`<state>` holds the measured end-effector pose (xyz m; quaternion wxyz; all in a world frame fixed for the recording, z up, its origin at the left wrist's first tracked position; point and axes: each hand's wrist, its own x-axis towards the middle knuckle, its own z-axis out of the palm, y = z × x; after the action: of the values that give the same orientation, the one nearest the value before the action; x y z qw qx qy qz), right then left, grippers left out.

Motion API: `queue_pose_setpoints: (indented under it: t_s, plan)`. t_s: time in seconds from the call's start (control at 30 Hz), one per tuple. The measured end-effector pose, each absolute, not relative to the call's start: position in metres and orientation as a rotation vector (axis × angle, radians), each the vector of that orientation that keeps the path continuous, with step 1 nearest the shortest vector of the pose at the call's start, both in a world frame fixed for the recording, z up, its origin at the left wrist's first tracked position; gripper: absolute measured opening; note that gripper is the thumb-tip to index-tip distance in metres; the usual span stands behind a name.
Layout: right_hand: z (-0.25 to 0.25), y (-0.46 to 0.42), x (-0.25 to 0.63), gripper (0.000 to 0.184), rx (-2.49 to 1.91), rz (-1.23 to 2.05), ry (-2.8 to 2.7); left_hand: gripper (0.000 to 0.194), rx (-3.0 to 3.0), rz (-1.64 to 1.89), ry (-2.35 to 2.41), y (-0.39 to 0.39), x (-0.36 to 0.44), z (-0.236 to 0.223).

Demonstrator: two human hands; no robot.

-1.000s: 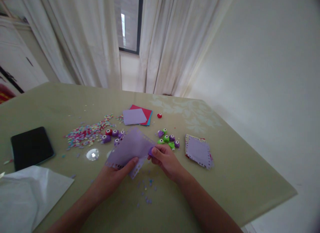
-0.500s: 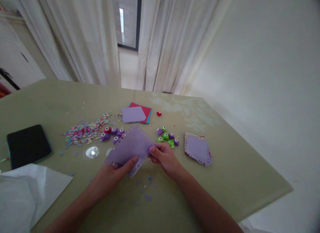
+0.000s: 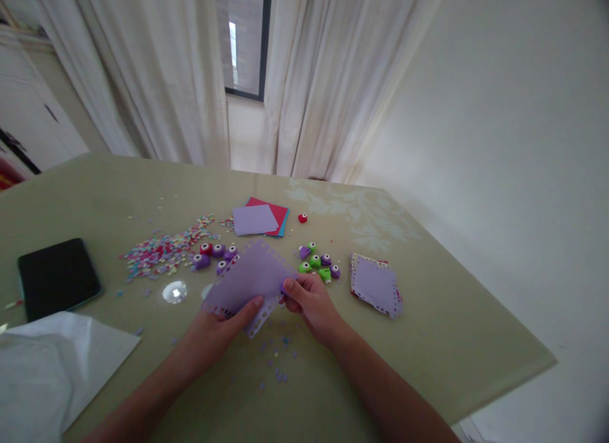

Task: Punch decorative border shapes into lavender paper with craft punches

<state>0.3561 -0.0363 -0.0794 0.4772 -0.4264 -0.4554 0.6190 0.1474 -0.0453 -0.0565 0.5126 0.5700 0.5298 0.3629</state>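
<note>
A purple sheet of paper with small holes punched along its edges is pinched in my left hand, thumb on top. My right hand grips a small purple craft punch at the sheet's right corner; fingers hide most of the punch. Beyond my right hand lies a cluster of green and purple craft punches. Several purple ones and a red one sit behind the sheet's left side. Tiny purple paper cut-outs are scattered on the table below my hands.
Uncut purple, red and blue paper lies at the back. A stack of hole-edged sheets rests at right. At left are a confetti pile, a black tablet-like device, a clear shiny disc and white wrapping.
The view has shifted very slightly. Both hands keep their places on the sheet and the punch, with hardly any visible movement.
</note>
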Motion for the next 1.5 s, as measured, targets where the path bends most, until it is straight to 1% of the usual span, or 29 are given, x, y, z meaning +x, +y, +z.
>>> queue_pose_setpoints:
  t_s: [0.1,0.27,0.47,0.7,0.9,1.07,1.33,1.5]
  plan:
    - [-0.078,-0.036,0.356,0.066,-1.057,1.509,-1.120,0.036,1.378,0.864,1.291,-0.045,0.147,-0.058]
    - [-0.074,-0.040,0.353,0.063,-1.066,1.522,-1.129,0.035,1.361,0.860,1.264,-0.044,0.147,-0.062]
    - [-0.077,-0.036,0.352,0.067,-0.993,1.548,-0.949,0.037,1.319,0.869,1.298,-0.046,0.147,-0.058]
    - [-0.066,-0.026,0.369,0.061,-0.947,1.384,-0.857,0.035,1.326,0.929,1.355,-0.049,0.149,-0.055]
    - [-0.056,-0.026,0.368,0.056,-0.953,1.472,-0.709,0.038,1.317,0.898,1.395,-0.047,0.146,-0.056]
    - [-0.060,-0.025,0.370,0.052,-0.944,1.508,-0.616,0.036,1.382,0.917,1.425,-0.037,0.139,-0.059]
    - [-0.062,-0.026,0.370,0.050,-0.948,1.466,-0.739,0.038,1.371,0.917,1.408,-0.034,0.135,-0.066]
    - [-0.063,-0.028,0.371,0.053,-0.959,1.460,-0.782,0.044,1.344,0.926,1.417,-0.036,0.138,-0.066]
